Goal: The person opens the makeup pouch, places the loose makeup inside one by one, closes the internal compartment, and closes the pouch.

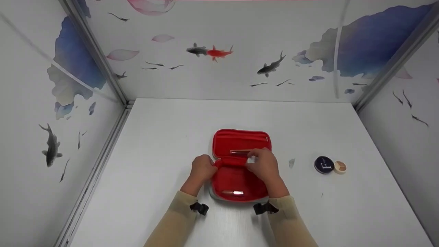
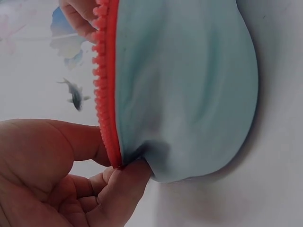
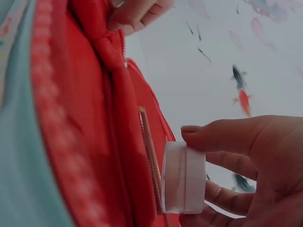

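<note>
An unzipped cosmetic bag (image 1: pixel 240 175) lies open on the table, red inside and pale blue-green outside. My left hand (image 1: pixel 203 168) pinches its left edge by the red zipper teeth (image 2: pixel 105 85). In my right hand (image 1: pixel 264 166), thumb and fingers grip a small white round jar (image 3: pixel 182 177) over the bag's right side, near the fold between its halves. A slim makeup tube or brush (image 1: pixel 237 152) lies against the raised half, partly covered by the right hand in the head view. Another slim item with a shiny part (image 1: pixel 233 192) rests in the near half.
To the right on the white table (image 1: pixel 164 137) sit a dark round compact (image 1: pixel 324 165) marked with a letter and a small round palette (image 1: pixel 340 167) touching or close to it. A greyish transparent patch (image 1: pixel 291 163) lies between them and the bag. Printed panels enclose the table.
</note>
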### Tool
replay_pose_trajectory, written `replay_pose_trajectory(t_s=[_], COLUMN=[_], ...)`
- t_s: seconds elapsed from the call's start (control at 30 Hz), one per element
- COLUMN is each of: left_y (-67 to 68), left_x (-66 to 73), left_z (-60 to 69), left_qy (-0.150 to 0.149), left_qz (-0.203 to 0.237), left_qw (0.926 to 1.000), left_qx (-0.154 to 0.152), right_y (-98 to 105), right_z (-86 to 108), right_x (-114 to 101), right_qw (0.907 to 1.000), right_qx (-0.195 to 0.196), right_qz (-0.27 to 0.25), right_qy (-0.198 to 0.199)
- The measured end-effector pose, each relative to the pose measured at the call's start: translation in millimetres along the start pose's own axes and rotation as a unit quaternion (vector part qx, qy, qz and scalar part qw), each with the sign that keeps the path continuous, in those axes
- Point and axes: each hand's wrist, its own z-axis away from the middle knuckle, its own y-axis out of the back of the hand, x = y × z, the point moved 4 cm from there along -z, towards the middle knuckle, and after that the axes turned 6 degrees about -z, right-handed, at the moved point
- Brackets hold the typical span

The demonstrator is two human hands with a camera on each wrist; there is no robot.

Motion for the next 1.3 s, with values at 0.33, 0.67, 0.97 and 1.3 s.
replay_pose_trajectory(t_s=[0.33, 0.67, 0.97, 1.3], left_y=[2.0, 0.1, -0.4, 0.0], left_x=[2.1, 0.9, 0.9, 0.2], left_z=[-1.7, -2.0, -2.8, -1.7], left_qy=[0.015, 0.022, -0.008, -0.001], left_qz=[-0.012, -0.008, -0.016, -0.009], left_qw=[0.9998, 0.9997, 0.9998, 1.0000], left_qx=[-0.009, -0.011, -0.003, 0.000], right_y=[-25, -37, -45, -50], right_z=[5.3, 12.2, 12.4, 12.5], right_x=[-14, -16, -15, -13], right_qw=[0.9991, 0.9945, 0.9921, 0.9912], right_qx=[-0.024, -0.054, -0.036, -0.028], right_qz=[0.030, 0.083, 0.111, 0.123], right_qy=[0.017, 0.034, 0.046, 0.042])
